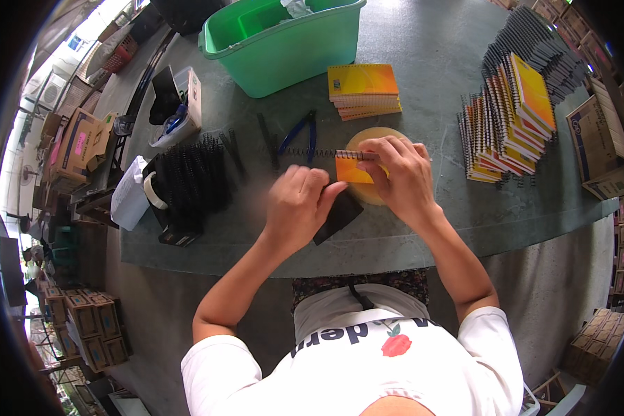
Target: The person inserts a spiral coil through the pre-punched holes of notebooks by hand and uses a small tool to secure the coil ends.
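We see an orange-yellow notebook with a black wire spiral, blue-handled pliers, a green plastic tub, a grey-green tabletop, black coils, and a stack of orange-and-yellow notebooks with white page edges.

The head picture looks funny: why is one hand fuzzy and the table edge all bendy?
In the head view, the left hand is smeared by motion blur, while the right hand on the small orange spiral-bound notebook stays fairly sharp. The fisheye lens bows the grey-green table near the rim, leaves dark corners, and daylight washes out the upper left.
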The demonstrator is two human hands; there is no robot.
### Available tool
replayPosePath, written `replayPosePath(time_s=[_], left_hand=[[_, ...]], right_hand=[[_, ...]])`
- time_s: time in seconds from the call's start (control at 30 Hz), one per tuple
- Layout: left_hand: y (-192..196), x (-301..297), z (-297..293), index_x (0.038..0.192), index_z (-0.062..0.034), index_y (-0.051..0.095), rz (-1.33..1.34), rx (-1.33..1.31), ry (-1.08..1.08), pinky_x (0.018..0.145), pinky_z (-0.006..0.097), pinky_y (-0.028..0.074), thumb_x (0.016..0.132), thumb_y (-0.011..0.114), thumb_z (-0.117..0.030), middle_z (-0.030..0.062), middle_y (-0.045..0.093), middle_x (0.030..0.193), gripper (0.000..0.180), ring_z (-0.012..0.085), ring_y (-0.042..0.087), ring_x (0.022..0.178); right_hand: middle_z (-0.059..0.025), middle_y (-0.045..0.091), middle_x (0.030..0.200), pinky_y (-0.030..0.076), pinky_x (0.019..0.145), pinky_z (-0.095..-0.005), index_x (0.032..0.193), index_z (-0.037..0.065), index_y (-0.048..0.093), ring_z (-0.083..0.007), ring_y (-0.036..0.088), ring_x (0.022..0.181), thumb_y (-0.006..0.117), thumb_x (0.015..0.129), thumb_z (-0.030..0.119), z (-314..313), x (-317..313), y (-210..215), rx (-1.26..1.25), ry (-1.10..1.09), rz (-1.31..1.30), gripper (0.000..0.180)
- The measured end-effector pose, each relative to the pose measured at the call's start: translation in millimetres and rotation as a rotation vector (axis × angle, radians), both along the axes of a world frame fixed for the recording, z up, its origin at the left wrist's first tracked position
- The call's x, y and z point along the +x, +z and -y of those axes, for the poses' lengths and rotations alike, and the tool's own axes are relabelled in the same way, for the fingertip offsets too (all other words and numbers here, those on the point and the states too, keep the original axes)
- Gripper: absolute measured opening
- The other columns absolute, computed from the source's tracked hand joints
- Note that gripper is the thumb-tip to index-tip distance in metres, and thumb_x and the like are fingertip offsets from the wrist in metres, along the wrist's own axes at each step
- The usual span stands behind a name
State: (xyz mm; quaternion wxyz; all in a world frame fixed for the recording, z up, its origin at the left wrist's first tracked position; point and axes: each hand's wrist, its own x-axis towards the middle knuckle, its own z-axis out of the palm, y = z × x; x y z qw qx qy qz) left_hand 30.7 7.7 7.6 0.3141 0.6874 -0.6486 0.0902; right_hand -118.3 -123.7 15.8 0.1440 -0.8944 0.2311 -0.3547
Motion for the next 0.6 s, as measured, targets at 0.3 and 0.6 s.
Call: replayPosePath(time_s=[0.3, 0.6], left_hand=[[-45, 6, -29, 0.12, -0.0036, 0.051, -0.574, 0.365, 0.203, 0.07, 0.035, 0.049, 0.079, 0.074, -0.035, 0.0153, 0.062, 0.095, 0.057, 0.0253, 0.062, 0.083], [32, -10, -3, 0.108, -0.0069, 0.063, -0.245, -0.242, -0.065, 0.075, 0.032, 0.05, 0.074, 0.074, -0.008, 0.0099, 0.064, 0.096, 0.036, 0.023, 0.062, 0.087]], right_hand=[[-0.0003, 0.065, 0.082, 0.04, 0.079, -0.036, 0.087, 0.011, 0.065, -0.0211, 0.062, 0.084, 0.066, 0.082, 0.015, -1, 3, 2, 0.06, -0.022, 0.04, 0.006], [-0.0055, 0.068, 0.084, 0.043, 0.078, -0.0345, 0.09, 0.007, 0.068, -0.0234, 0.063, 0.083, 0.071, 0.075, 0.012, 4, -1, 3, -0.042, 0.009, 0.032, 0.016]])
